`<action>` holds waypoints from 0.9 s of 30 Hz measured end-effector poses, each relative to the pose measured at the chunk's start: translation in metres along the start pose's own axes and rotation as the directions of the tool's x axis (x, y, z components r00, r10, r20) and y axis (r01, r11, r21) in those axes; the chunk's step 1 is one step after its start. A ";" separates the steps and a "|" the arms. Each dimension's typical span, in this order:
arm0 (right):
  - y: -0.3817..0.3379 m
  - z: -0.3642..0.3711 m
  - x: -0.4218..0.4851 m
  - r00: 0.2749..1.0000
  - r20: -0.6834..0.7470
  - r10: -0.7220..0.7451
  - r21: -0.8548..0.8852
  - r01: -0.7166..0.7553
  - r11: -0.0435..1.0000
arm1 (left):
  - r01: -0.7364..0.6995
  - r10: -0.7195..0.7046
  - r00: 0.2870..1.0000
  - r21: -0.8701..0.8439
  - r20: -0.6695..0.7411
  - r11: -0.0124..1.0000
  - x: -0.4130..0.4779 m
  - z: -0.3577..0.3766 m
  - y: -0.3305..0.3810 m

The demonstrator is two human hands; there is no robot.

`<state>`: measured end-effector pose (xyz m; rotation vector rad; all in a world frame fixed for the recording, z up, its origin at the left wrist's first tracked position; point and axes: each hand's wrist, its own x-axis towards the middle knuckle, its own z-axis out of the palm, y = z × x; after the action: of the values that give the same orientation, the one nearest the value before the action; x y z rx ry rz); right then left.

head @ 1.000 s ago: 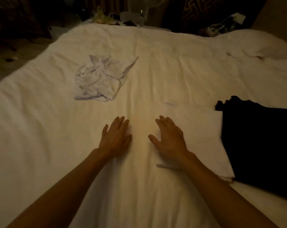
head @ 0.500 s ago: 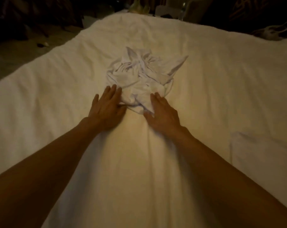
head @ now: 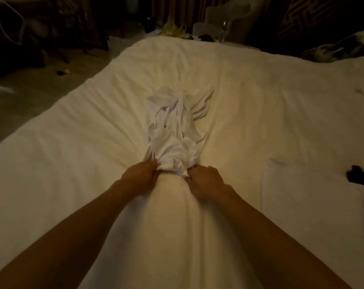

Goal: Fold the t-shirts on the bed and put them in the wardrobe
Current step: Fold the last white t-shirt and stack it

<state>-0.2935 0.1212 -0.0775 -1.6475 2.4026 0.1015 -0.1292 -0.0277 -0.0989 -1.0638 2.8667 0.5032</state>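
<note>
The crumpled white t-shirt (head: pixel 175 130) lies mid-bed (head: pixel 72 163), stretched away from you. Your left hand (head: pixel 140 176) and right hand (head: pixel 206 180) each pinch its near edge, fingers curled into the cloth. A folded white t-shirt (head: pixel 302 195) lies to your right, a dark garment (head: pixel 362 174) beside it.

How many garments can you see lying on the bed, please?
3: a crumpled white t-shirt mid-bed, a folded white garment to its right, and a black garment at the right edge, mostly out of frame.

The bed (head: pixel 93 163), covered in white, carries a crumpled white shirt (head: pixel 175 130) at its middle, a folded cloth (head: pixel 302 195), also white, near right, and a black garment (head: pixel 362 176) at the right edge.
</note>
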 end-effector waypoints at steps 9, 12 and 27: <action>-0.046 0.024 -0.176 0.989 0.147 -0.018 0.001 0.018 1.000 | -0.038 0.026 0.987 0.071 0.159 0.997 -0.179 0.007 0.045; -0.059 0.027 -0.226 0.986 0.165 -0.019 -0.010 0.021 1.000 | -0.033 0.020 0.981 0.068 0.191 0.997 -0.227 0.007 0.057; -0.095 0.009 -0.357 0.948 -0.192 0.255 0.582 -0.099 0.807 | -0.003 -0.002 0.999 -0.101 -0.047 0.995 -0.367 -0.015 0.067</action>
<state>-0.0812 0.4139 0.0005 -1.2060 2.4231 -0.7797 0.1093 0.2461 -0.0103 -1.1040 2.9103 0.6384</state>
